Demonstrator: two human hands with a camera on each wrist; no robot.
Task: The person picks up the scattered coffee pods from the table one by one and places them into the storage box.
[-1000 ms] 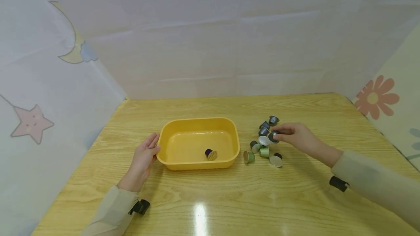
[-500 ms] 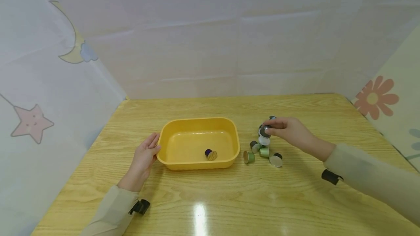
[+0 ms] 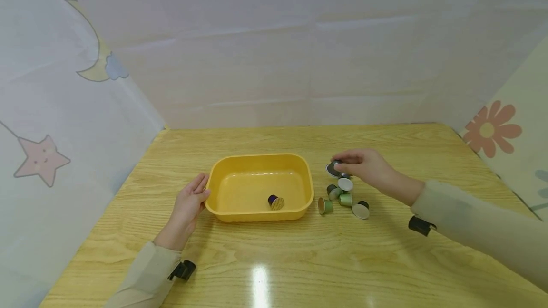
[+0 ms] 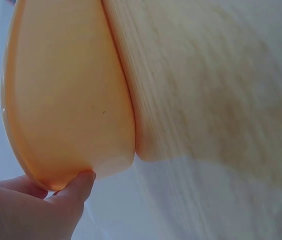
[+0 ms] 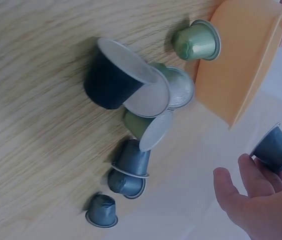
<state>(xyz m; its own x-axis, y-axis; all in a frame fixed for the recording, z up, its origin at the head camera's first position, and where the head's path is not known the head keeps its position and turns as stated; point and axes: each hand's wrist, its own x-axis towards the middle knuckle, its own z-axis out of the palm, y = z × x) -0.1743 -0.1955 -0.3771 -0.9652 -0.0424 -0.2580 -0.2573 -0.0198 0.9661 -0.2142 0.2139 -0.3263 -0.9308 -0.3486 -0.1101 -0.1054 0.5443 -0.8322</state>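
My left hand (image 3: 187,203) grips the left end of a yellow plastic basin (image 3: 257,216); in the left wrist view the thumb (image 4: 83,185) presses its outer wall and the fingers go behind the rim. One purple coffee capsule (image 3: 274,201) with a gold lid lies in the basin. With thumb and fingertips, my right hand (image 3: 368,168) pinches a dark grey coffee capsule (image 5: 274,148), raised off the table with its lid tilted. Below that hand lies a loose pile of capsules, some green (image 5: 197,41), some dark blue-grey (image 5: 102,211), partly hidden by it in the head view.
A black capsule (image 5: 112,75) with a pale lid lies at the pile's near side. The pile is just right of the basin on a wood-grain table (image 3: 257,251). Pale printed sheets (image 3: 274,61) stand behind and on both sides.
My right hand has carried the dark grey capsule left, toward the basin, across the back of the pile. The left hand and the basin have stayed in place.
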